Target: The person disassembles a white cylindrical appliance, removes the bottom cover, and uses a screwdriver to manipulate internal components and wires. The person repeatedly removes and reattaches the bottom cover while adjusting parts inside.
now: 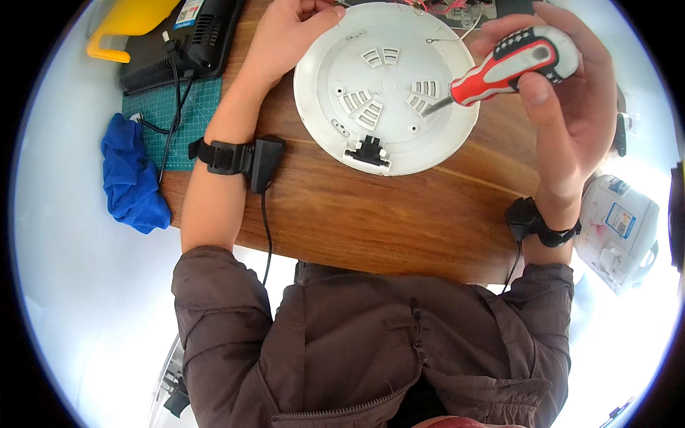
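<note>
Seemingly midway, with red wires left loose by the white disc, the right hand clasps a screwdriver, and whether the left hand pinches anything I cannot tell

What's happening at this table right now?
A person's right hand holds a red, white and black screwdriver, its shaft angled down toward slotted vents in a round white plate on the wooden table. Whether the tip touches is hard to tell. The left hand is at the plate's far left edge, its fingers partly out of view. A black block sits near the plate's near edge.
</note>
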A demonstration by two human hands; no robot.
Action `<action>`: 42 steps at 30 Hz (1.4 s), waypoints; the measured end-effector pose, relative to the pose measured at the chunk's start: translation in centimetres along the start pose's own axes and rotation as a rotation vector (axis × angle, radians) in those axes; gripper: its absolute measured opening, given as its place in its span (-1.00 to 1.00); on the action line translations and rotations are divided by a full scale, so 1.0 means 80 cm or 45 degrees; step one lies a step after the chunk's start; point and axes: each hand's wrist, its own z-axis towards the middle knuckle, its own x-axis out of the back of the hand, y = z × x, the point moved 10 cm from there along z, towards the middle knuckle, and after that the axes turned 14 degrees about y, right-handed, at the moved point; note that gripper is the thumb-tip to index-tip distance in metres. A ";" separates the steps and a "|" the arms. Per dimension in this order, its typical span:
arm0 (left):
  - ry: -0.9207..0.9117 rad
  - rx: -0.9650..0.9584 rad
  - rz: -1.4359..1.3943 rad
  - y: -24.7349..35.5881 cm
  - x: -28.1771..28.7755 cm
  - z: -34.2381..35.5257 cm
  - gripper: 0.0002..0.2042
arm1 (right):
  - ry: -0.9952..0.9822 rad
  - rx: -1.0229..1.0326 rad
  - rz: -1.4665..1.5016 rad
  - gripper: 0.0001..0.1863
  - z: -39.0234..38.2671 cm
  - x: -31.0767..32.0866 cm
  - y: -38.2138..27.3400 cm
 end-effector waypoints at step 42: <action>-0.057 -0.006 -0.004 -0.002 -0.006 0.003 -0.67 | -0.488 0.532 -0.553 -0.46 -0.009 -0.021 -0.051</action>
